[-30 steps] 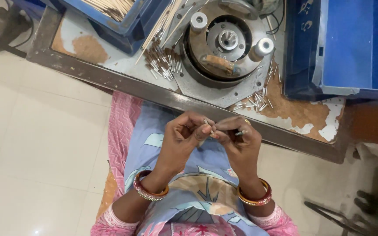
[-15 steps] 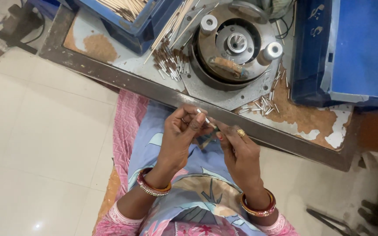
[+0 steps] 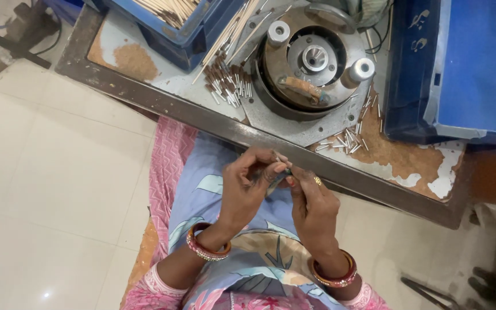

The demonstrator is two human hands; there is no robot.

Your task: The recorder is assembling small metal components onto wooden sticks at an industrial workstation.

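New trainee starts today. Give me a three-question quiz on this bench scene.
1. True or false: both hands meet over the lap, pinching a small thin piece.
2. What lies scattered beside the round machine? A) short sticks B) coins C) screws
3. What colour is the tray of long sticks?

Key:
1. True: left hand and right hand join.
2. A: short sticks by the round machine.
3. Blue tray.

i see both forearms raised over the lap, wrists bent inward. my left hand (image 3: 248,186) and right hand (image 3: 314,204) meet fingertip to fingertip, fingers curled and pinched close together, knuckles up.
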